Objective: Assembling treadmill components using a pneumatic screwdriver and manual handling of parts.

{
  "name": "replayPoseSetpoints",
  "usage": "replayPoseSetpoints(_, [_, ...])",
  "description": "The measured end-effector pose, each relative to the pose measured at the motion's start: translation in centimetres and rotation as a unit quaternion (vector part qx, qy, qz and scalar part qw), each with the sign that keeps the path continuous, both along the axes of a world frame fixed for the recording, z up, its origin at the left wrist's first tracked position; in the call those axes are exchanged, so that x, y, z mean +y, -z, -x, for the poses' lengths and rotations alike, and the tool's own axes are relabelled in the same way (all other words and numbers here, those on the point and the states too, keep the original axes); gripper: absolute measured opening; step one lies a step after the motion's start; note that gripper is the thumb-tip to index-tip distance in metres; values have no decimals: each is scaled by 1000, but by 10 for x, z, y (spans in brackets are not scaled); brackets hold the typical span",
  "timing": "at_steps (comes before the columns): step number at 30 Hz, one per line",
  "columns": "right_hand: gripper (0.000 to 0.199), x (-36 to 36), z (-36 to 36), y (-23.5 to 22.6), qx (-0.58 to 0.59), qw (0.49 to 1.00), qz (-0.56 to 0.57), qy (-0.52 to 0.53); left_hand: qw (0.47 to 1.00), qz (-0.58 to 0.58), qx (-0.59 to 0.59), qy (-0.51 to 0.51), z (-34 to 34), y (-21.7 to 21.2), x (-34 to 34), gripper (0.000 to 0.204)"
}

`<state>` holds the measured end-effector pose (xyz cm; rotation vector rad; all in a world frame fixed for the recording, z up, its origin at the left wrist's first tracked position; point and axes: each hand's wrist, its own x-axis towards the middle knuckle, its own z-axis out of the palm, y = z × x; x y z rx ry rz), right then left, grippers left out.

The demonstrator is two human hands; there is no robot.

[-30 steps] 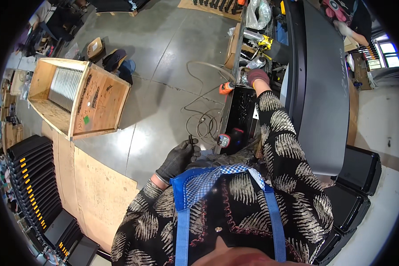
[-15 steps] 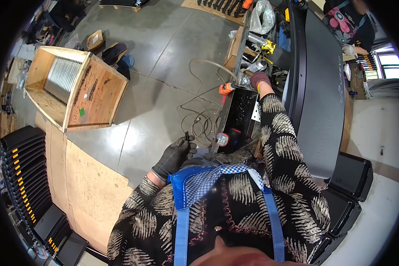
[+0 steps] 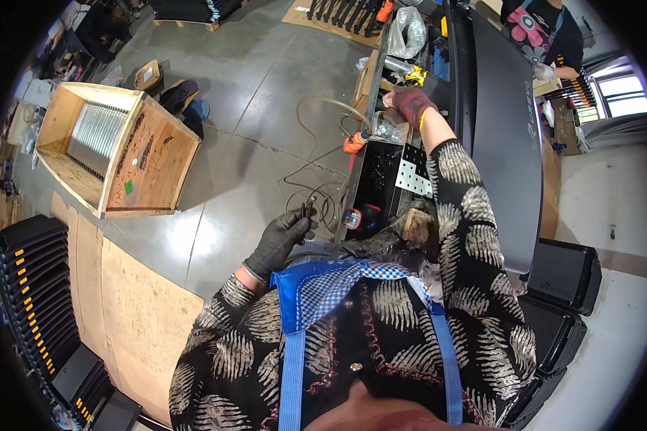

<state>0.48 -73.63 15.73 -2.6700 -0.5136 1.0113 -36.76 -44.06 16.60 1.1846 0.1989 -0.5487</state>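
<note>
Through the head camera I took the long tray (image 3: 384, 158) as my reference point. The left hand (image 3: 284, 235), in a dark grey glove, was to the left of the tray's near end, apart from it. I found its thumb and fingers closed together on a small black part (image 3: 308, 210), which stood roughly upright, its top projecting above the fingertips. The right hand (image 3: 413, 106), in a maroon glove, was over the middle of the tray, its fingers partly bent. I could not tell how far they were closed or whether they had hold of anything.

Just below that hand, I noted a heap of small hardware (image 3: 389, 131) inside the tray. An orange tool (image 3: 354, 142) was at the tray's left edge, and a black and red power tool (image 3: 364, 218) lay at its near end. A pale perforated plate (image 3: 413, 179) was along its right side. Toward its far end I recorded a clear plastic bag (image 3: 407, 34).

On the floor left of the tray was a coiled hose (image 3: 322, 200), and well beyond that an open wooden crate (image 3: 151, 158). A broad grey panel (image 3: 507, 151) ran along the tray's right side. Past the panel, I saw a co-worker's gloved hand (image 3: 544, 72).
</note>
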Motion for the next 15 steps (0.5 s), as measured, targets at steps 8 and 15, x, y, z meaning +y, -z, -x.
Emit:
replayPoseSetpoints(8, [22, 59, 201, -140, 158, 847, -441, 251, 984, -87, -155, -8, -16, -79, -24, 48])
replayPoseSetpoints(15, [21, 55, 307, -137, 176, 756, -556, 296, 962, -134, -237, 33, -2, -103, -46, 50])
